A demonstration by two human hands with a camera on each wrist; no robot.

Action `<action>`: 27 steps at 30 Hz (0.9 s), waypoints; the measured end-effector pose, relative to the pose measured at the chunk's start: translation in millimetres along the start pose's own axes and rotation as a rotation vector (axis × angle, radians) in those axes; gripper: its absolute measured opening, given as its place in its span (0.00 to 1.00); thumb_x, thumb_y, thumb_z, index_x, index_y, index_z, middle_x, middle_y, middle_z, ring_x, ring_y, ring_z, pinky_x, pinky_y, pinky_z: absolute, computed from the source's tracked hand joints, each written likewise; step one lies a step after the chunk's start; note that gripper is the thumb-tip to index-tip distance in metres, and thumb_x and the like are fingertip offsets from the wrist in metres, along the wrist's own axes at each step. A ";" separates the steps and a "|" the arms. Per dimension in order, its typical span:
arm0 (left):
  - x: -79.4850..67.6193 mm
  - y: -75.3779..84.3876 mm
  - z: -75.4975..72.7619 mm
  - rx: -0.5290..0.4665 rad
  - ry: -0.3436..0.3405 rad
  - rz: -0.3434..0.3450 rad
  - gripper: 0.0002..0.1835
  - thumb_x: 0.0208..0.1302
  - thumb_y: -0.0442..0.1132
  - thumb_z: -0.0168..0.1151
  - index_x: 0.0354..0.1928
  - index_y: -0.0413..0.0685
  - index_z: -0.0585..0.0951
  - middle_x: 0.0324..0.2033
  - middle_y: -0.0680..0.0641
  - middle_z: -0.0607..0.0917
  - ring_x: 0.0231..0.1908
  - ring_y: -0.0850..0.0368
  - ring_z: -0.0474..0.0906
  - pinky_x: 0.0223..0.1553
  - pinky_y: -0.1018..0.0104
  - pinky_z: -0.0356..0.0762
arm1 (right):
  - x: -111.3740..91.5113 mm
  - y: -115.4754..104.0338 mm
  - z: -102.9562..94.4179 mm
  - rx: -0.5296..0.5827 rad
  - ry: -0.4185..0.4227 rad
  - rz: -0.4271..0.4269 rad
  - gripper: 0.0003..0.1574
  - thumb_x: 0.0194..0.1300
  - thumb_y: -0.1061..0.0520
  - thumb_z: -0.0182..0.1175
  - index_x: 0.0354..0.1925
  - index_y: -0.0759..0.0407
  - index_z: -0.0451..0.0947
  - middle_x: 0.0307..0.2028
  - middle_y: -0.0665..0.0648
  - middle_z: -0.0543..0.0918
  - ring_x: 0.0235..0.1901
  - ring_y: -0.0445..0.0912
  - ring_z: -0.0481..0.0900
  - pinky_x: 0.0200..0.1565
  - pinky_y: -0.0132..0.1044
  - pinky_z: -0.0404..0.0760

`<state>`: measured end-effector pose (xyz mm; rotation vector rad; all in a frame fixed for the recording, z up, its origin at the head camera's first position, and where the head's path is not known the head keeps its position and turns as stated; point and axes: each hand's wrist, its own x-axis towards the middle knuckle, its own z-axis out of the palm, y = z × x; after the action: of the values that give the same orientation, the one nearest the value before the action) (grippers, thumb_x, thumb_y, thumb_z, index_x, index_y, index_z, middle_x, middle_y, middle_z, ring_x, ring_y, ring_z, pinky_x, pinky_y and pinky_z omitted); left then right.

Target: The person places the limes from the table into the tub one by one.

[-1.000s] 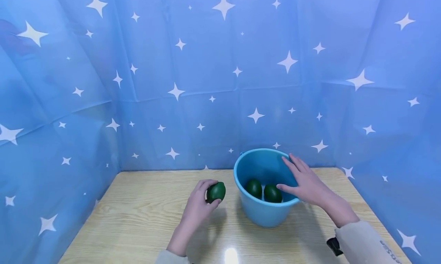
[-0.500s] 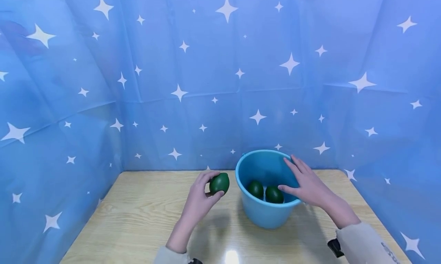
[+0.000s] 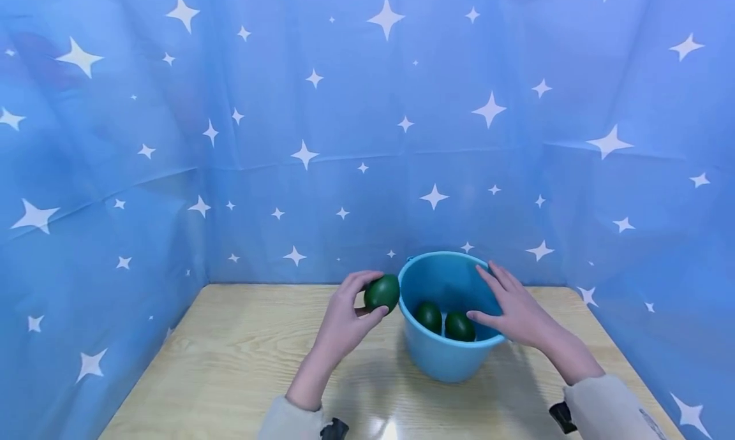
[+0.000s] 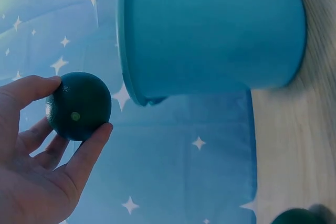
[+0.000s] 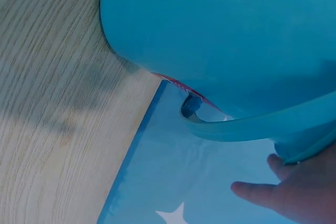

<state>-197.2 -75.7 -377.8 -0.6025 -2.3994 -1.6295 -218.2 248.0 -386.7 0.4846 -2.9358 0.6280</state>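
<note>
My left hand [image 3: 341, 319] pinches a dark green lime [image 3: 382, 294] between thumb and fingertips. In the head view the lime is raised beside the left rim of a blue bucket [image 3: 450, 360]; the left wrist view shows a gap between the two. Inside the bucket lie a second lime [image 3: 428, 317] and a third lime [image 3: 460, 327]. My right hand [image 3: 519, 312] rests at the bucket's right rim with fingers spread and fairly straight, the thumb reaching over the opening. In the right wrist view, straight fingers [image 5: 257, 193] show outside the rim.
The bucket stands upright on a light wooden table [image 3: 230, 357]. Its handle [image 5: 262, 127] hangs on the right side. A dark green rounded thing [image 4: 296, 217] is partly seen at the left wrist view's bottom edge. A blue star-patterned curtain [image 3: 344, 108] encloses the table.
My left hand has lifted the lime and carried it rightwards to beside the bucket's rim. The right hand and bucket stay in place; the head view has shifted slightly.
</note>
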 end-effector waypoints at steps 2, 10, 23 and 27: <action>3.8 4.4 5.6 -0.016 -0.031 0.014 0.26 0.64 0.35 0.67 0.64 0.53 0.75 0.63 0.47 0.74 0.61 0.48 0.75 0.47 0.59 0.87 | -2.4 1.9 0.6 0.001 0.000 0.009 0.61 0.61 0.34 0.65 0.77 0.63 0.51 0.75 0.75 0.50 0.71 0.76 0.50 0.60 0.80 0.60; 13.1 19.6 30.2 0.001 -0.125 0.041 0.26 0.66 0.37 0.66 0.66 0.53 0.74 0.65 0.48 0.73 0.62 0.49 0.74 0.49 0.60 0.87 | -7.3 9.6 5.8 -0.011 -0.010 0.025 0.61 0.61 0.33 0.65 0.77 0.63 0.51 0.75 0.75 0.50 0.71 0.76 0.50 0.58 0.81 0.62; 19.1 33.0 50.7 0.231 -0.154 0.132 0.27 0.67 0.42 0.65 0.67 0.57 0.73 0.66 0.52 0.73 0.63 0.53 0.75 0.57 0.66 0.81 | -1.6 5.4 5.9 -0.007 -0.010 0.004 0.61 0.62 0.33 0.64 0.77 0.64 0.51 0.75 0.75 0.51 0.70 0.77 0.51 0.59 0.81 0.61; 21.4 35.9 54.4 0.292 -0.156 0.153 0.28 0.67 0.43 0.65 0.68 0.58 0.72 0.67 0.54 0.73 0.63 0.56 0.75 0.59 0.66 0.80 | 2.8 2.0 2.7 -0.013 -0.002 -0.011 0.61 0.62 0.34 0.65 0.77 0.64 0.51 0.75 0.75 0.51 0.70 0.77 0.51 0.59 0.80 0.61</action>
<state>-197.0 -9.4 -360.5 -0.8597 -2.5598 -1.1827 -221.5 247.8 -389.5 0.5005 -2.9348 0.6076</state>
